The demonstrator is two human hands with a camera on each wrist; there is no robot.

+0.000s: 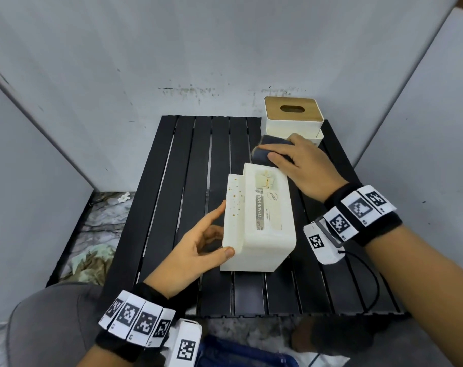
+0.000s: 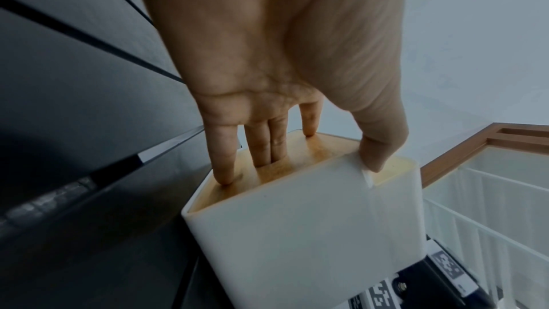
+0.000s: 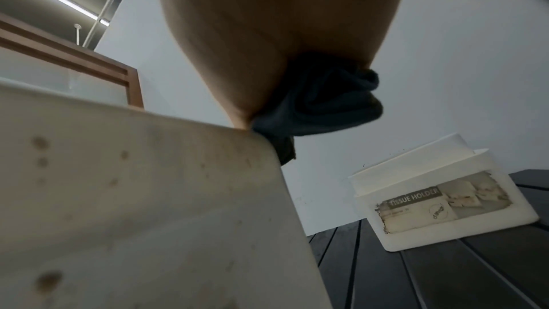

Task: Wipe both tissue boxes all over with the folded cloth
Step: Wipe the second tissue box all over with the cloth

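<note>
A white tissue box [image 1: 262, 229] lies on its side on the black slatted table [image 1: 193, 160], its "TISSUE HOLDER" label facing up. My left hand [image 1: 219, 231] grips its near left end, thumb over the top corner. In the left wrist view the fingers [image 2: 226, 168] press on the box's wooden lid [image 2: 297, 156]. My right hand [image 1: 267, 151] holds the folded dark blue cloth [image 1: 275, 141] at the far end of this box. In the right wrist view the cloth [image 3: 320, 102] bunches under the palm at the box's corner [image 3: 148, 196]. The second tissue box [image 1: 294, 115], wooden lid up, stands at the back right.
Grey walls close in behind and on both sides. Left of the table, crumpled plastic [image 1: 98, 234] lies on the floor. A cable [image 1: 370, 282] hangs from my right wrist over the table's near right part. My grey-clad knee [image 1: 53, 313] sits at the front left.
</note>
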